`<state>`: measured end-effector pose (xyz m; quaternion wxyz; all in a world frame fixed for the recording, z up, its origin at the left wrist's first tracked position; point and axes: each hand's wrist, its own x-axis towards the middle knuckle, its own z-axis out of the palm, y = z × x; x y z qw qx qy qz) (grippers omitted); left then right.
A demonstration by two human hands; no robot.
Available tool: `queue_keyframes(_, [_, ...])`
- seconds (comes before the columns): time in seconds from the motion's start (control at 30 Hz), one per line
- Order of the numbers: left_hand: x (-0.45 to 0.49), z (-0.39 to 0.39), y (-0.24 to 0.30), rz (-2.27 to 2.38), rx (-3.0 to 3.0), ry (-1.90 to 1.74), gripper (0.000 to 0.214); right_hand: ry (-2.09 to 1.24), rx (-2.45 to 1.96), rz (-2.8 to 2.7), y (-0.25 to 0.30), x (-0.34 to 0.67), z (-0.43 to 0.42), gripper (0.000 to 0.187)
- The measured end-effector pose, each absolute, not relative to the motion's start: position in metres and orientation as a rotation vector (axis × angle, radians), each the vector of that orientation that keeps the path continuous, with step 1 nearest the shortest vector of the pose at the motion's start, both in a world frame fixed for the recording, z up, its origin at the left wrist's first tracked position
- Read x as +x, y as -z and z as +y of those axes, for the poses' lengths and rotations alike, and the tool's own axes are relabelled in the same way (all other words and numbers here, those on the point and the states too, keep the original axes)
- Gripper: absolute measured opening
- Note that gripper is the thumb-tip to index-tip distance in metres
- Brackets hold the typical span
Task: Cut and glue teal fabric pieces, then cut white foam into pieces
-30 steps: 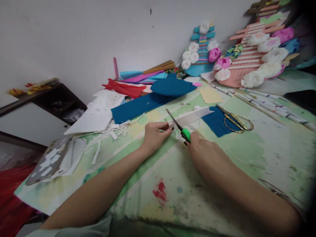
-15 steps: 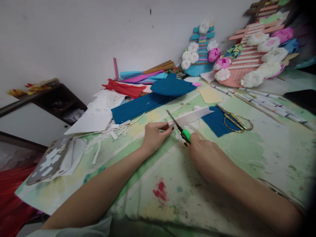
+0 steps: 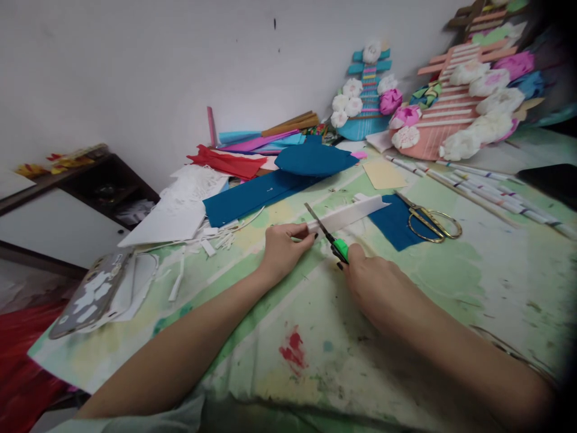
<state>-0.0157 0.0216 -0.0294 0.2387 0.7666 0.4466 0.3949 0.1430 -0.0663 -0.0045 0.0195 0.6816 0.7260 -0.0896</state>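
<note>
My left hand pinches the near end of a white strip between thumb and fingers, just above the table. My right hand is closed round a utility knife with a green and black handle. The knife's blade lies across the strip, close to my left fingertips; whether it cuts in cannot be told. The strip's far end rests over a blue piece of paper or cloth. Gold-handled scissors lie on that blue piece.
Blue cut shapes and white sheets with scraps lie beyond my left hand. A phone-like case sits at the left. White sticks lie at the right. Flower-decorated lute shapes lean on the wall.
</note>
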Motion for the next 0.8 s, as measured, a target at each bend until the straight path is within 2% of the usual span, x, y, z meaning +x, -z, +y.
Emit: queue_keyframes(0.8, [-0.0154, 0.0229, 0.0287, 1.187, 2.142, -1.084, 0.026, 0.280, 2.135, 2.246, 0.0055, 0.1438, -0.0663, 0.021])
